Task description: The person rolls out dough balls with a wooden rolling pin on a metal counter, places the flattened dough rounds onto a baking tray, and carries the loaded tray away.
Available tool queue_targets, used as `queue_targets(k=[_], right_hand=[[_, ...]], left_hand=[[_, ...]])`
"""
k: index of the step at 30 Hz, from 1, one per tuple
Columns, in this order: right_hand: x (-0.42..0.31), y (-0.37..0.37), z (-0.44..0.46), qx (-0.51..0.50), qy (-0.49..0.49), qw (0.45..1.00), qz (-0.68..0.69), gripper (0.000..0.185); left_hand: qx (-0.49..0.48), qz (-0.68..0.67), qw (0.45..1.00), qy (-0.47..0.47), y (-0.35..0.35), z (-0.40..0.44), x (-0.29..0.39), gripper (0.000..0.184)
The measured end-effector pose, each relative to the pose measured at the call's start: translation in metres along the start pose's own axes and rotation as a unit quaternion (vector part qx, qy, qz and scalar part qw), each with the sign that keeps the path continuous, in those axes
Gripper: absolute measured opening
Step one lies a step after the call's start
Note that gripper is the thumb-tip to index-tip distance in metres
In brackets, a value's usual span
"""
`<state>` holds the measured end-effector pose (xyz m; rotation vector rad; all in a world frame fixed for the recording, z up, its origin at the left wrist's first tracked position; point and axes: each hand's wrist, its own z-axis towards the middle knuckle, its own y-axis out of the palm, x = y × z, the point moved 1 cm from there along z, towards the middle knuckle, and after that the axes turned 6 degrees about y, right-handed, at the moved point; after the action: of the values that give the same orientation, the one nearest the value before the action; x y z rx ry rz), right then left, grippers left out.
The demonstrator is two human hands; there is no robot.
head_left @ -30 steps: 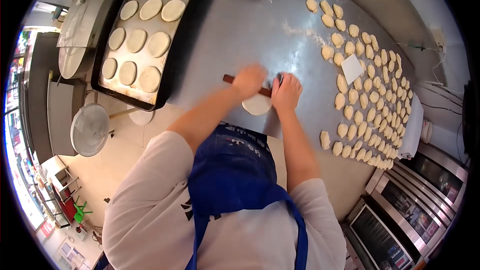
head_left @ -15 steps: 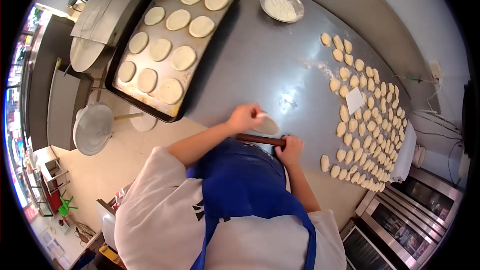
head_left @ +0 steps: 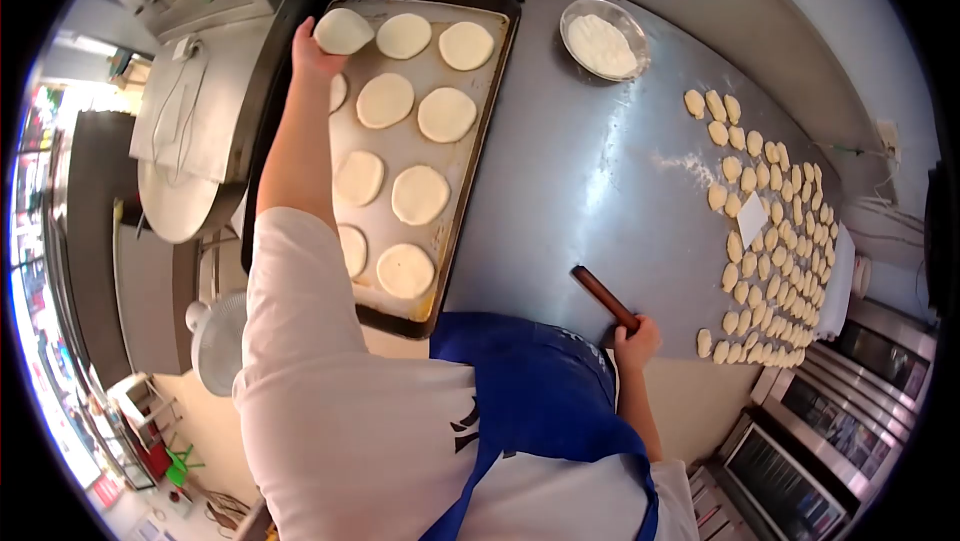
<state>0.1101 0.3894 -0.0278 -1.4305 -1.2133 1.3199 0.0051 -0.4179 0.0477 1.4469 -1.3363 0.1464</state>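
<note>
At the far left corner of the black-rimmed baking tray (head_left: 508, 56), my left hand (head_left: 310, 53) grips the edge of a flat round dough disc (head_left: 343, 32). Several other pale dough discs (head_left: 420, 195) lie spaced out on the tray, some partly hidden behind my left arm. My right hand (head_left: 639, 344) is closed around one end of a dark brown rolling pin (head_left: 603, 298) near the table's front edge; the pin's other end points away and to the left.
A metal bowl of white flour (head_left: 604, 44) stands at the back of the steel table (head_left: 560, 191). Several rows of small dough pieces (head_left: 750, 179) fill the right side, with a white scraper (head_left: 752, 220) among them. A fan (head_left: 218, 343) stands at the left.
My left hand has carried the dough disc from the front of the table up and left to the tray. My right hand keeps the rolling pin, now swung to a slant.
</note>
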Motion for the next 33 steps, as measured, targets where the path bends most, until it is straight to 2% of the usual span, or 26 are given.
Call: queue_targets(k=[3,6,7,8,9,10,13,15,17,19,20,23,24,26,29,30,33], right_hand=[[-0.003,0.001,-0.009,-0.003,0.03,0.999,-0.026,0.038],[-0.005,0.002,-0.012,-0.023,0.058,0.998,-0.017,0.038],[-0.009,-0.001,-0.012,-0.023,0.063,0.997,-0.027,0.038],[-0.013,-0.004,-0.013,-0.022,0.069,0.997,-0.038,0.038],[-0.015,-0.004,-0.014,-0.022,0.075,0.996,-0.047,0.037],[-0.015,-0.003,-0.016,-0.016,0.08,0.996,-0.042,0.037],[-0.018,0.004,-0.017,-0.008,0.101,0.994,-0.03,0.036],[-0.023,0.001,-0.016,-0.02,0.123,0.992,-0.036,0.036],[-0.027,-0.004,-0.015,-0.017,0.12,0.992,-0.041,0.036],[-0.03,-0.007,-0.014,-0.014,0.121,0.992,-0.04,0.036],[-0.031,-0.008,-0.013,-0.014,0.123,0.992,-0.036,0.035],[-0.035,-0.01,-0.015,-0.004,0.129,0.992,-0.018,0.034],[-0.035,-0.009,-0.014,0.001,0.13,0.992,-0.011,0.034],[-0.031,-0.005,-0.016,0.018,0.133,0.991,-0.003,0.033],[-0.033,0.0,-0.019,0.028,0.15,0.988,0.008,0.032],[-0.036,-0.001,-0.019,0.032,0.149,0.988,0.006,0.031],[-0.035,-0.003,-0.014,0.033,0.131,0.991,0.012,0.03]], left_hand=[[-0.003,0.028,0.999,-0.03,-0.012,0.044,0.003,0.054],[0.017,0.144,0.989,0.017,-0.062,0.112,-0.006,0.05],[0.038,0.323,0.941,0.093,-0.056,0.111,-0.006,0.049],[0.057,0.487,0.855,0.166,-0.051,0.106,-0.003,0.048],[0.071,0.633,0.734,0.235,-0.042,0.097,0.0,0.048],[0.181,0.757,0.491,0.391,-0.021,0.075,-0.014,0.045],[-0.103,0.744,0.448,0.485,0.064,0.022,-0.032,0.04],[-0.293,0.74,0.415,0.441,0.107,0.016,-0.069,0.034],[-0.352,0.679,0.27,0.584,0.155,-0.009,-0.108,0.029],[-0.42,0.643,0.181,0.614,0.201,-0.009,-0.138,0.03],[-0.439,0.675,0.126,0.58,0.22,-0.012,-0.148,0.043],[-0.426,0.831,-0.026,0.357,0.252,0.005,-0.18,0.057],[-0.397,0.886,-0.042,0.237,0.265,0.014,-0.187,0.068],[-0.385,0.907,-0.098,0.142,0.283,0.022,-0.195,0.082],[-0.366,0.911,-0.115,0.151,0.307,0.006,-0.202,0.083],[-0.398,0.899,-0.057,0.172,0.315,-0.004,-0.203,0.08],[-0.355,0.887,-0.125,0.269,0.301,0.021,-0.242,0.077]])
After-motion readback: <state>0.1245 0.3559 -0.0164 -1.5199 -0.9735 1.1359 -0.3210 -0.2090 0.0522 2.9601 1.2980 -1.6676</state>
